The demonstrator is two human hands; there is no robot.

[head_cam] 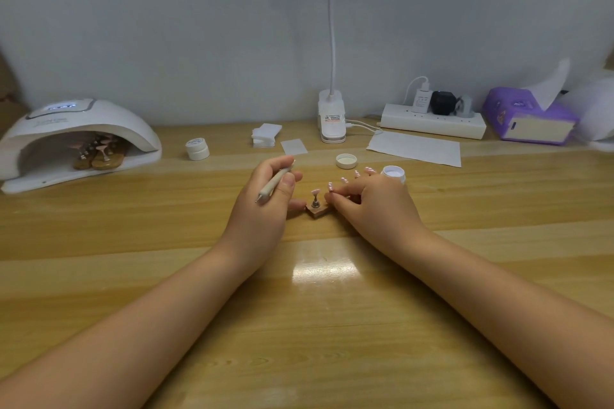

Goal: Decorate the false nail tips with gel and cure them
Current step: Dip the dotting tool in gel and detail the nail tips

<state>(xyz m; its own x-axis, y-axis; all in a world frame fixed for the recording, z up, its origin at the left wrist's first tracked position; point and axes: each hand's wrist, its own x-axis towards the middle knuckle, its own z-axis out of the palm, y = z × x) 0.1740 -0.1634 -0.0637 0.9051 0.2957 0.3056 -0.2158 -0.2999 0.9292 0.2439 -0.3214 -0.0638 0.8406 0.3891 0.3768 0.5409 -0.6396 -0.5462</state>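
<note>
False nail tip [315, 191], pink, mounted on a small metal post rising from a wooden holder block [317, 210] near the middle of the surface [319, 325], between the two hands. Left hand [265, 202]: fingers curled round a slim pale dotting tool [275, 185], its metal point directed down and toward the person; the lower fingers lie just beside the left end of the block. Right hand [372, 202]: thumb and forefinger meet at the right end of the block, remaining fingers spread; whether they actually pinch it cannot be told. Open gel pot [393, 173] just beyond the right hand, its white lid [346, 161] inverted nearby. Closed white pot [197, 149] farther left. Curing lamp [79, 139] at the left edge, display lit, sheltering further wooden holders with tips [99, 153]. Along the far edge: stacked white wipes [265, 134], clip lamp [331, 119], sheet of paper [415, 148], power strip [432, 123] and, toward the far right corner, a purple tissue pack [528, 116].
</note>
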